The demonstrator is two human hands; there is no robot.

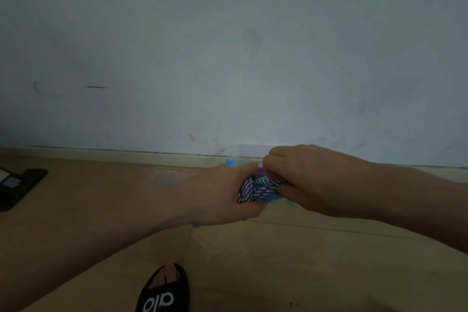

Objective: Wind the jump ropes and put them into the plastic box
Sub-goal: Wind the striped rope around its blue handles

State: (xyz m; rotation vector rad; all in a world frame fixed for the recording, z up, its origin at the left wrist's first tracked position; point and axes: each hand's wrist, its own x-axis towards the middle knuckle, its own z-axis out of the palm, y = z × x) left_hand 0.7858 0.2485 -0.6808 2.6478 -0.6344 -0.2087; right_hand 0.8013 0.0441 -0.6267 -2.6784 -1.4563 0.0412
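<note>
Gripping the wound jump rope [255,189], both hands' fingers [272,159] clamp it above tan floor tiles [278,261] beside a scuffed wall [228,58].

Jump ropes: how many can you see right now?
1. A purple-and-white jump rope is bundled between the left hand and right hand, in front of the clear plastic box by the wall. Others may be hidden behind the hands or in the box.
</note>
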